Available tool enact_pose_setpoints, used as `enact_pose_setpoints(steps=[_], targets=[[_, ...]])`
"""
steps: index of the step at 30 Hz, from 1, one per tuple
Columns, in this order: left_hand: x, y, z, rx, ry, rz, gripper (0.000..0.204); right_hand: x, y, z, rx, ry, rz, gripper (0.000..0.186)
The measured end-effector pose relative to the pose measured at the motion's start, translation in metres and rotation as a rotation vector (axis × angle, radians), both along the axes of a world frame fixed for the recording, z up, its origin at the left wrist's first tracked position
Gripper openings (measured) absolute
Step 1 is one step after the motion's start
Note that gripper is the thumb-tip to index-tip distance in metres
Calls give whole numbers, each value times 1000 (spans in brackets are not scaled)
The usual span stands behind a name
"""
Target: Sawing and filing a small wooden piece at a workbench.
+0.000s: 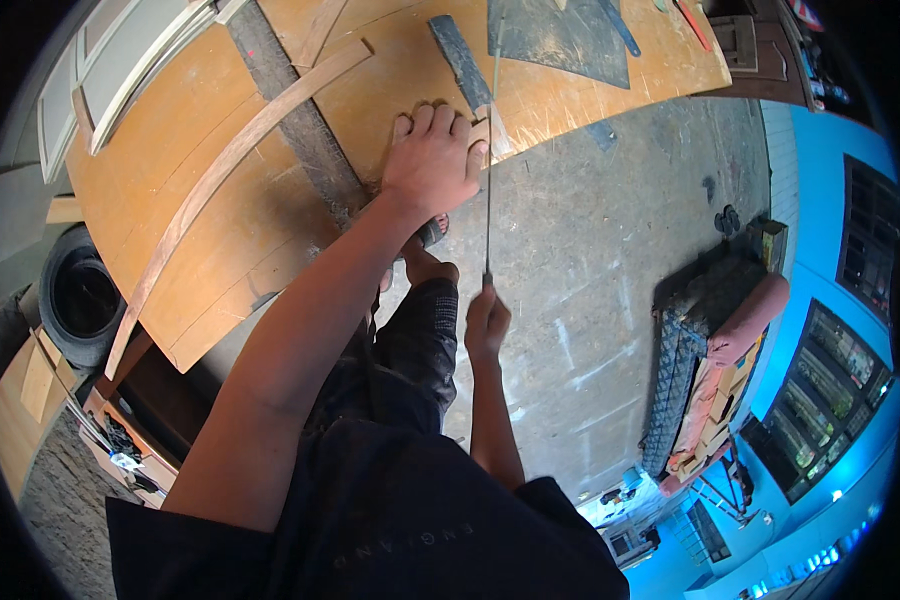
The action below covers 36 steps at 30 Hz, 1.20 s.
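A wooden worktop [240, 225], orange-brown and scuffed pale along its near right edge, is set over a grey concrete floor [610, 240] marked with whitish streaks. The room is bounded on the right by a bright blue wall [818, 225], into which two large dark-framed windows [820, 390] are set (bent by the lens). Near that wall, pieces of cut wood [718, 412] are heaped beside a pink padded roll [750, 318].

On the worktop, one long curved wooden strip [210, 180], one dark plank [300, 120] passing beneath it, one short dark bar [457, 60] and one dark grey sheet [560, 45] can be counted. One tyre [56, 310] is seen at the left.

The small wood piece [480, 131] is placed at the worktop's edge, by the end of the dark bar; it is pale tan, and much of it is covered by the left hand [432, 160]. That hand is pressed down, fingers bent and side by side, thumb against the piece (whether it is truly clamped cannot be told). The long thin tool [488, 215], dark and narrow, is seen almost edge-on, crossing beside the piece; its lower end is gripped in the closed right hand [487, 320].
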<state>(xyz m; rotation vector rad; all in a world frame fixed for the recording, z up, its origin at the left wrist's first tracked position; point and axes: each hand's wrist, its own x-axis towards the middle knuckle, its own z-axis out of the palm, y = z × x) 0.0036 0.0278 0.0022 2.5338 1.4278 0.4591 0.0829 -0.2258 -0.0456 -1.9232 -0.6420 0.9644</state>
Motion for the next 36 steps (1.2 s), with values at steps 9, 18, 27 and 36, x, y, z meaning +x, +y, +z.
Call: enact_pose_setpoints(steps=[9, 18, 27, 36], targets=[[2, -2, -3, -45, -49, -8, 31, 9, 131, 35, 196, -110, 62, 51], [0, -3, -4, 49, -30, 13, 31, 15, -16, 35, -102, -13, 86, 47], [0, -2, -2, -10, -21, 6, 32, 7, -24, 15, -15, -60, 48, 55], [1, -2, -2, -70, -68, -10, 36, 12, 58, 34, 39, -16, 54, 49]])
